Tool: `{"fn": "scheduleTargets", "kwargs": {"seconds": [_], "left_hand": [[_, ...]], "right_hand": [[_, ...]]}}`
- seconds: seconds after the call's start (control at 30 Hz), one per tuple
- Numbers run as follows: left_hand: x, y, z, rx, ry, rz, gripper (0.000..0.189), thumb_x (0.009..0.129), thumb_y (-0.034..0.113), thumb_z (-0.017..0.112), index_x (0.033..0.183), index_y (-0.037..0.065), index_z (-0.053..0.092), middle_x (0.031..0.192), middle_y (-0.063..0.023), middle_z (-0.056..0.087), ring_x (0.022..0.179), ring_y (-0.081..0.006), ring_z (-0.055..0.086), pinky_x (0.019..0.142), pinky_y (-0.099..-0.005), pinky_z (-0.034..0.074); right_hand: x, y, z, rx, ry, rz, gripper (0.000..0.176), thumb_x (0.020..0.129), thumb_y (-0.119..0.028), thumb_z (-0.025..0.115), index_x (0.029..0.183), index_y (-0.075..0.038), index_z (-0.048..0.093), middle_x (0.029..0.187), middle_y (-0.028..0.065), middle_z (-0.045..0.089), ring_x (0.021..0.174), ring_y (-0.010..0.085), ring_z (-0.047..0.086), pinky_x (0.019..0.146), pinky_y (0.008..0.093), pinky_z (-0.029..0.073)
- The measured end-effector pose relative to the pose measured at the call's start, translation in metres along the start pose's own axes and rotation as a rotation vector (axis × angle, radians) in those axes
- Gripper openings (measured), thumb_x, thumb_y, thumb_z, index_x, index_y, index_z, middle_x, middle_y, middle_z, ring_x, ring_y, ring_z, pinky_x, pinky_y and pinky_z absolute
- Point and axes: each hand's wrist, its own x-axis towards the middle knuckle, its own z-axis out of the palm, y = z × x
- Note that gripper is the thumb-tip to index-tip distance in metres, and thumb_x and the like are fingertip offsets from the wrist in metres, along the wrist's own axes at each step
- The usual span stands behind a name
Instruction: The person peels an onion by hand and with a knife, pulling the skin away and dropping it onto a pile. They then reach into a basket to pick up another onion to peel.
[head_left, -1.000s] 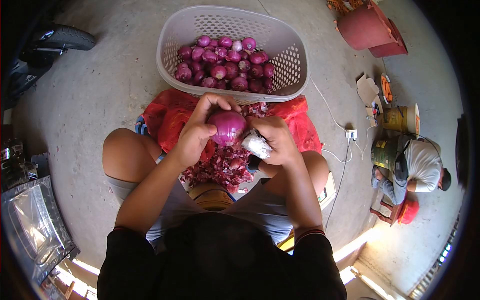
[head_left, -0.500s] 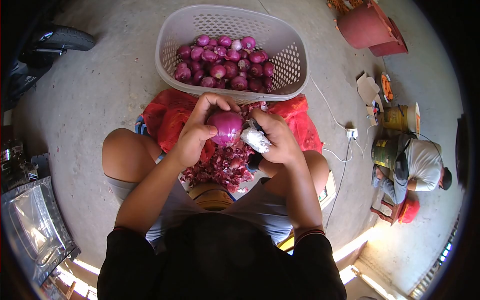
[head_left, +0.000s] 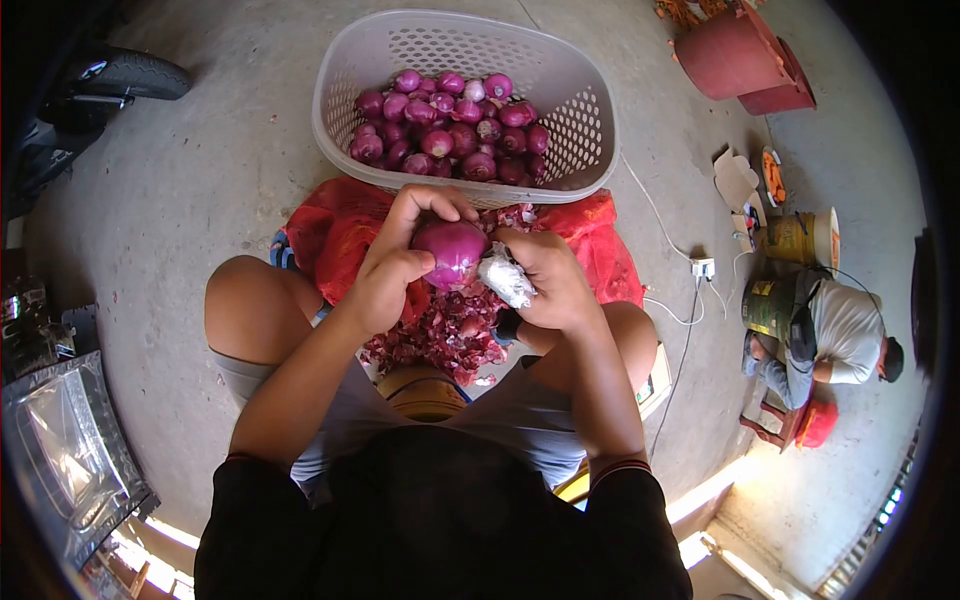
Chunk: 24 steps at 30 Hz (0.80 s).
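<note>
In the head view, a large red onion [head_left: 450, 254] with shiny purple skin is held between the thumb and fingers of my left hand [head_left: 393, 268]. My right hand [head_left: 556, 277] is closed round a tool handle wrapped in crinkled silvery-white material [head_left: 507, 278], right beside the onion. Any blade on it is hidden. Under both hands lies a heap of onion skins [head_left: 447, 338], on and around a red mesh sack [head_left: 335, 235]. Just beyond, a grey plastic basket [head_left: 342, 75] holds many red onions [head_left: 462, 139].
A power strip [head_left: 704, 267] with white cables lies on the floor at right. Farther right, a seated person [head_left: 840, 325] bends beside a bucket [head_left: 826, 238]. Red tubs [head_left: 730, 55] stand at upper right, a motorcycle wheel [head_left: 140, 76] at upper left, a plastic-wrapped panel [head_left: 70, 450] at lower left.
My right hand and the wrapped handle have shifted slightly left, closer against the onion. The left hand keeps its hold, almost unmoved.
</note>
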Motion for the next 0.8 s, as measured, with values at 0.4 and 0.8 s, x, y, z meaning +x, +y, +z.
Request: {"fn": "scheduleTargets", "kwargs": {"seconds": [0.4,0.8], "left_hand": [[-0.001,-0.0014,0.0017,-0.133,0.05,-0.051,0.041,0.075,0.031,0.049,0.106,0.005,0.039,0.111,-0.0161,0.045,0.105,-0.0257,0.05,0.093,-0.0374,0.038],[-0.0007,0.0013,0.0042,-0.07,0.042,-0.086,0.04,0.067,0.014,0.046,0.106,0.005,0.041,0.111,-0.0125,0.046,0.106,-0.0201,0.045,0.097,-0.0339,0.032]], "right_hand": [[-0.0016,0.0049,-0.0019,-0.115,-0.033,-0.158,0.024,0.059,-0.016,0.065,0.078,-0.004,0.055,0.063,0.0126,0.052,0.06,0.035,0.055,0.053,0.0406,0.041],[-0.0021,0.0029,-0.0031,-0.097,0.036,0.035,0.031,0.063,-0.022,0.067,0.081,-0.003,0.05,0.067,0.0167,0.052,0.066,0.0392,0.056,0.056,0.0441,0.041]]}}
